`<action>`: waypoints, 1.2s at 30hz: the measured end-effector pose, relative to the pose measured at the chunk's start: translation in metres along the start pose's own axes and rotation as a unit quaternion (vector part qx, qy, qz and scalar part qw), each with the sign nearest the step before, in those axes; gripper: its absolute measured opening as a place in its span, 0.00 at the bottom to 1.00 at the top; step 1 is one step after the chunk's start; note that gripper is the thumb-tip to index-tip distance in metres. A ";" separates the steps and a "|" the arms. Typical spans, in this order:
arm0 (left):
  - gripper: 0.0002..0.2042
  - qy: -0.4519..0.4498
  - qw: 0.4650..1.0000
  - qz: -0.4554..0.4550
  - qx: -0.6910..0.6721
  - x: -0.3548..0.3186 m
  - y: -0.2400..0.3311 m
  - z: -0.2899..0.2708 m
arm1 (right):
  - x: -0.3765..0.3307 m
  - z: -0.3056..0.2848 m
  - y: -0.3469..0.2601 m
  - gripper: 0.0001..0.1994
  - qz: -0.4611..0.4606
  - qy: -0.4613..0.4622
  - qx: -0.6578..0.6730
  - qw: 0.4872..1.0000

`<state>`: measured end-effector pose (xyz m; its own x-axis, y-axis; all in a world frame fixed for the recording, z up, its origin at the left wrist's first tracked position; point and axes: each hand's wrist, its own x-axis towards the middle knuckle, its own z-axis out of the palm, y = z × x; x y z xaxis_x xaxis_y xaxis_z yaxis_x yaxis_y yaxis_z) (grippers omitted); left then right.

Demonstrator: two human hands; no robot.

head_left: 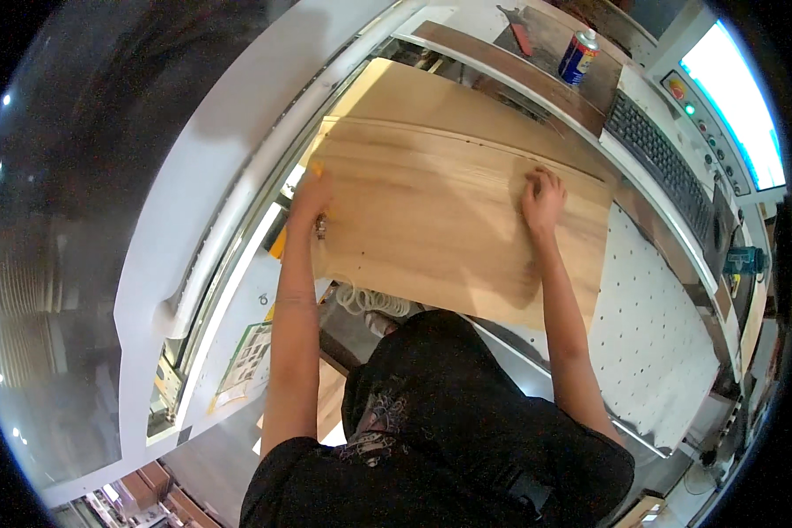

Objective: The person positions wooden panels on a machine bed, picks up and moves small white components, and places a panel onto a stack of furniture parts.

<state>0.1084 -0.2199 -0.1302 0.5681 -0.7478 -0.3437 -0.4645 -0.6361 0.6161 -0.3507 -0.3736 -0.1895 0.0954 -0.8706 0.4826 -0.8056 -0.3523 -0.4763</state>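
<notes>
A wide light-wood panel (440, 220) lies in front of me, with a narrow groove along its far side. Another wooden board (383, 88) shows beyond its far edge. At the panel's left edge, my left hand (310, 201) is closed around an air blow gun; a bit of orange shows above the fist and a metal fitting below it. Most of the tool is hidden. A clear coiled hose (370, 301) hangs below the panel's near left edge. My right hand (545, 201) rests on the panel's right part, its fingers bent and slightly apart, holding nothing.
A white perforated table (651, 308) extends to the right. Along the far right stand a blue spray can (579, 57), a black keyboard (660, 163) and a lit screen (735, 97) with control buttons. A long white machine cover (211, 158) borders the left.
</notes>
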 end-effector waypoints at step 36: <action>0.29 0.006 0.992 -0.018 0.128 -0.287 -0.059 -0.001 | -0.007 0.002 0.007 0.09 -0.073 -0.025 -0.002 0.997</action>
<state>-0.0258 0.0324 -0.0673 0.5943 -0.7227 -0.3529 -0.6008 -0.6906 0.4027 -0.3559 -0.3709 -0.1971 0.2402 -0.8265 0.5092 -0.7838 -0.4746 -0.4006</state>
